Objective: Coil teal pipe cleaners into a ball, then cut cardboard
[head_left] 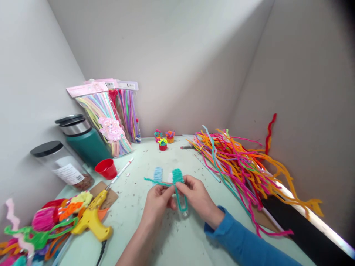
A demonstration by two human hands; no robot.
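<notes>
Near the middle of the table, my left hand (157, 201) and my right hand (199, 196) meet with fingertips pinched on a teal pipe cleaner (178, 175). Its upper part forms a dense zigzag block beside a small white piece (170, 177). One thin end sticks out leftward past my left fingers, and a loop hangs below my right fingers. A clear, shiny item shows under that loop, too small to name. Just beyond my left hand lies a light blue zigzag-folded piece (158, 174), apart from my fingers.
A yellow hot glue gun (93, 218) lies at left among colourful pipe cleaner pieces. Behind it stand a red cup (106, 169), clear jar (65, 166), teal bottle (85, 142) and packaged pipe cleaners (105, 118). Three small figures (162, 144) stand at the back; loose pipe cleaners (235, 159) heap at right.
</notes>
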